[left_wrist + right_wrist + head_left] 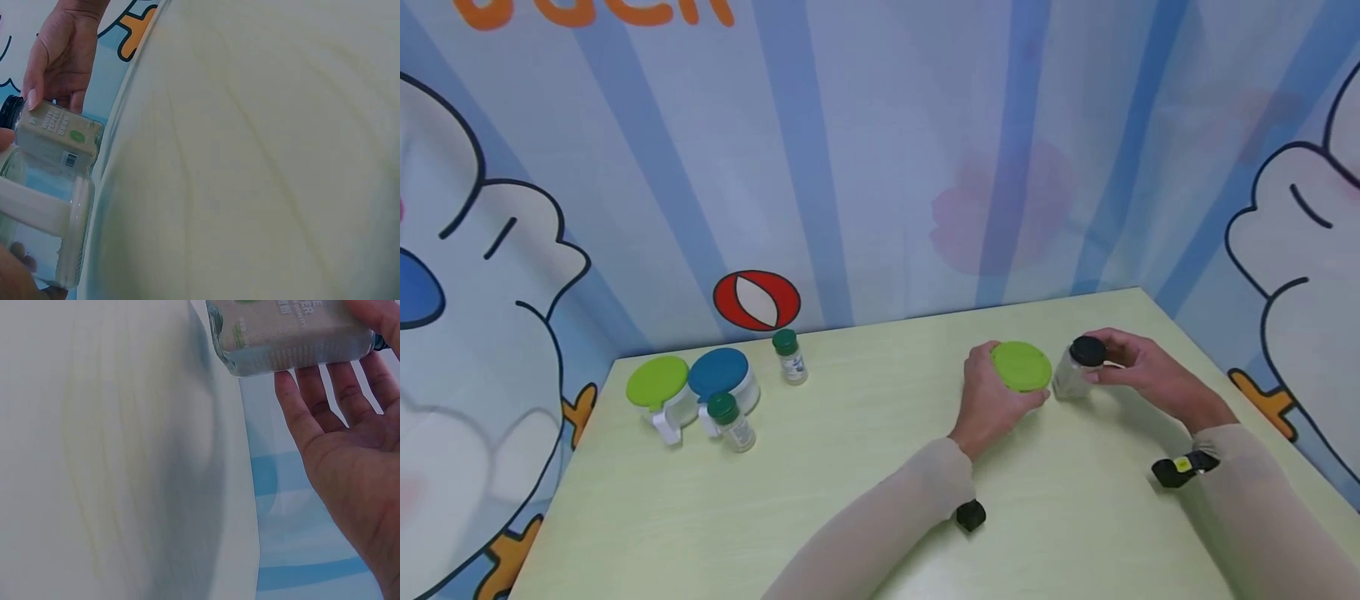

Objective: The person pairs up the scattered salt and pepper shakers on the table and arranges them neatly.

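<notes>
In the head view, my left hand (988,404) grips a clear container with a green lid (1021,367), on the right part of the table. The left wrist view shows its glass wall (74,250) and white handle (37,209). My right hand (1142,371) holds a spice jar (1071,379) with a black cap, close beside that container. Pale powder fills the spice jar, which carries printed lettering and a green mark, as the right wrist view shows (287,337). There, the thumb lies on one side of it and the fingertips (284,381) on another.
At the table's left stand a green-lidded container (657,383) and a blue-lidded container (718,372), both with white handles. One green-capped shaker (733,425) stands in front of them, another green-capped shaker (791,360) near the back edge. A printed cloth backdrop (895,167) rises behind the table.
</notes>
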`<state>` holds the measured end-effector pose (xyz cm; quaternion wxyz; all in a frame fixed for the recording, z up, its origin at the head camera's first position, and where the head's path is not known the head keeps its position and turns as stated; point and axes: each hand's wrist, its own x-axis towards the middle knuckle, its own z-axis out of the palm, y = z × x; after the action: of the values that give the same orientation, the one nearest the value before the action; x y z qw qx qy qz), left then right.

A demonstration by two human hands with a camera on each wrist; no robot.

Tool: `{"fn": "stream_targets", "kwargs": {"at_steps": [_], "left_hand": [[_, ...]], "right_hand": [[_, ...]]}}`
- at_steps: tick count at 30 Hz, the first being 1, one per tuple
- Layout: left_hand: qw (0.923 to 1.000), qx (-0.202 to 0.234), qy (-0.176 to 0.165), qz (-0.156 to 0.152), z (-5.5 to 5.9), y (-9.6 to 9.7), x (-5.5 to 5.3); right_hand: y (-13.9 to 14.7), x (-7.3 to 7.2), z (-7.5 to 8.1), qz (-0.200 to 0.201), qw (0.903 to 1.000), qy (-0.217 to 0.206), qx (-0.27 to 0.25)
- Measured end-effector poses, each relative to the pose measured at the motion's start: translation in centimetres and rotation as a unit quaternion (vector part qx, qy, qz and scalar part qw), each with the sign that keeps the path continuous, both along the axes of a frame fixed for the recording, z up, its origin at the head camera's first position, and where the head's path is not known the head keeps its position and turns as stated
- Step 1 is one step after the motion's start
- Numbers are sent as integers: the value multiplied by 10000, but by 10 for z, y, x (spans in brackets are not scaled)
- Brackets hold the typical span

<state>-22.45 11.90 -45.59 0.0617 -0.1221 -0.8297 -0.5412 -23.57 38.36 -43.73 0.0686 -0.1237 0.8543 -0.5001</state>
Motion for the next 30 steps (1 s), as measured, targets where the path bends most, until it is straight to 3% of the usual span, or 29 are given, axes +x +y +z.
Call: {"fn": "stream_targets", "kwargs": {"at_steps": [9,19,23,26,30], "left_hand": [[9995,307,-89,45,-4,5,4],[9975,283,-274,595,-8,18,8],[9969,163,-239,735,-6,23,11],[9973,141,-372,616,-4,24,12],[9956,386,-837,151,-3,23,15]], "right_hand": [[7,4,-6,72,9999,-47,-57],[13,6,-9,422,9991,-53,-89],[14,7,-9,341,9994,-39,-103],[17,8,-9,275,9996,13,-49],[20,9,-9,213,9998,8,47]]}}
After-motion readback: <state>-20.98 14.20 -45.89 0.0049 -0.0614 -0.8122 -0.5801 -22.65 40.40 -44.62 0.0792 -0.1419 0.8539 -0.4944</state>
